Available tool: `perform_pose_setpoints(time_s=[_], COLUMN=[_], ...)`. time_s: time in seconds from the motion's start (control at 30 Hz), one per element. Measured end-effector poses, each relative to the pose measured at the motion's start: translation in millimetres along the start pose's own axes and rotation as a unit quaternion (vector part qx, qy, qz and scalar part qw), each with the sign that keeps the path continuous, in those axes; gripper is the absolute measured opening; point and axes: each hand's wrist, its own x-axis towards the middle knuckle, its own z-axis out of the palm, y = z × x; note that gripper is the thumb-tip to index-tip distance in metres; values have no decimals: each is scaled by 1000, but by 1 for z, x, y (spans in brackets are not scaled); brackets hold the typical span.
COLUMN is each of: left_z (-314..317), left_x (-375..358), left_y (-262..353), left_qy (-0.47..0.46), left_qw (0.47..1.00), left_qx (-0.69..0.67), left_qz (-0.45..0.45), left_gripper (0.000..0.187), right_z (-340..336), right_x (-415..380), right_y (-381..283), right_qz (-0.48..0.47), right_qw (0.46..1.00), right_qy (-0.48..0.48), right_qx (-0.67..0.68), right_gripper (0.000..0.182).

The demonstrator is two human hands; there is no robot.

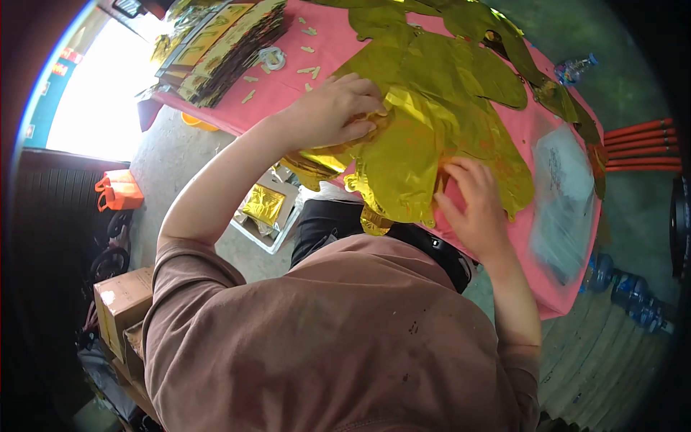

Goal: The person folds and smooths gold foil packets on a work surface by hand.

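- Left hand (332, 111) presses flat on the gold foil (425, 137); right hand (471, 205) pinches its lower edge.
- Foil lies on the pink tabletop (331, 43), overhanging the near edge.
- Risk: thin foil may tear or slide off if tugged.

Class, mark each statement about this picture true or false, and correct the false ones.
1. Both hands touch gold foil sheet. True: left hand and right hand press on it.
2. The table cover is blue. False: it is pink.
3. A stack of packets lies at the far left of the table. True.
4. The right hand holds a water bottle. False: the bottles lie on the floor.
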Motion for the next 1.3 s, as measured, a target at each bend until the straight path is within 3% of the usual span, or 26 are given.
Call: perform_pose_setpoints(time_s=[0.6,0.8,0.93,1.2,1.3], left_z=[4,4,-2,1,24], left_x=[-5,-3,4,70,88], left_y=[8,12,10,-56,-95], left_qy=[49,38,31,17,99], left_qw=[999,999,1000,995,983], left_qx=[-9,4,-2,53,134], left_qz=[-2,23,-5,-80,-75], left_gripper=[24,24,21,25,31], right_z=[3,3,1,-21,1], right_x=[-10,-8,-7,45,69], right_y=[-3,-6,-3,19,42], right_qz=[-53,-58,-60,-41,-1], right_qw=[999,998,998,999,1000], right_qy=[-2,-10,-2,5,1], right_qx=[-4,-16,1,0,-27], right_gripper=[43,43,41,36,43])
